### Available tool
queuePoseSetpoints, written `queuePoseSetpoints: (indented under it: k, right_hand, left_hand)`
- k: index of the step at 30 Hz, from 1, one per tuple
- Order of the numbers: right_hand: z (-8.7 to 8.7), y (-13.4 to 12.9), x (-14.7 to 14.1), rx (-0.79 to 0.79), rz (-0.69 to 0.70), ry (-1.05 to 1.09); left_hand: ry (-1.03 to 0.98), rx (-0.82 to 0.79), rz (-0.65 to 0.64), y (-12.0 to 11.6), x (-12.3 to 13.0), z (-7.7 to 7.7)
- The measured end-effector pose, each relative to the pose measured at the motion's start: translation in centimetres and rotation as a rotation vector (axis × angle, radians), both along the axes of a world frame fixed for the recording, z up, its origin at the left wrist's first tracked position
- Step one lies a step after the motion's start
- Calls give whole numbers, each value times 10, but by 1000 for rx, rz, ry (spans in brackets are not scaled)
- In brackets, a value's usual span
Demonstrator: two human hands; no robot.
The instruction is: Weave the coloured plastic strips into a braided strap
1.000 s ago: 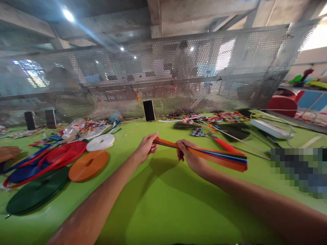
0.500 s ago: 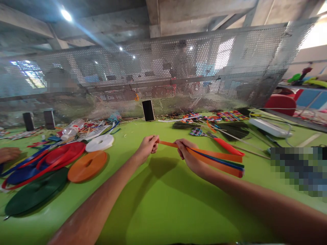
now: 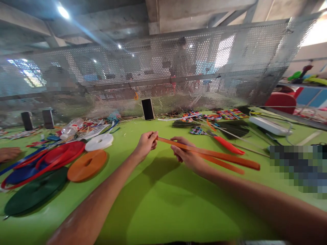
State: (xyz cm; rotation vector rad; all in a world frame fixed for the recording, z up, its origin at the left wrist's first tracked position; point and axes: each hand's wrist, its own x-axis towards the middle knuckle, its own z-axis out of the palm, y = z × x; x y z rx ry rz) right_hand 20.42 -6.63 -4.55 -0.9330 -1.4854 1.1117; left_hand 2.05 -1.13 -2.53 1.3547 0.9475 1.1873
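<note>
Above the middle of the table, my left hand [image 3: 147, 144] is closed in a pinch on the left end of several long flat strips. Orange strips [image 3: 227, 156] run from it to the right, with a thin dark edge showing near the pinch. My right hand [image 3: 186, 151] is curled loosely around the strips. Its thumb and index finger are a little apart, and the strips pass between them. Past this hand the free ends fan out over my right forearm. The other colours of the bundle are mostly hidden behind the orange.
At left lie flat rolls of strip: orange [image 3: 87, 165], dark green [image 3: 35, 192], red [image 3: 65, 153] and white [image 3: 99, 142]. A phone [image 3: 148, 109] stands upright at the back. Red-handled scissors [image 3: 228, 145], woven colourful pieces [image 3: 231, 114] and a power strip [image 3: 269, 126] lie at right. Another person's hand [image 3: 9, 154] rests far left.
The right hand has loosened its grip, its fingers parting slightly. The strips' free ends have swung and spread, reaching farther right. Blue and green strips seen before are now hidden.
</note>
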Motion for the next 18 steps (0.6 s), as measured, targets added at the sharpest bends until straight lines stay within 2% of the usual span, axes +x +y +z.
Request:
queuePoseSetpoints:
  k: [4,10,14,18]
  right_hand:
    - [0,-1,0,5,50,7]
    - [0,-4,-2,72,42,81]
    - [0,-4,-3,31,28,83]
    - [1,-7,-2,59,89,29]
  left_hand:
    - [21,-14,-58,-3,2,0]
    - [57,61,-33,4,-6,1]
    - [16,21,-69,2,-5,5]
    - [-3,-54,-118,-3,-2,3]
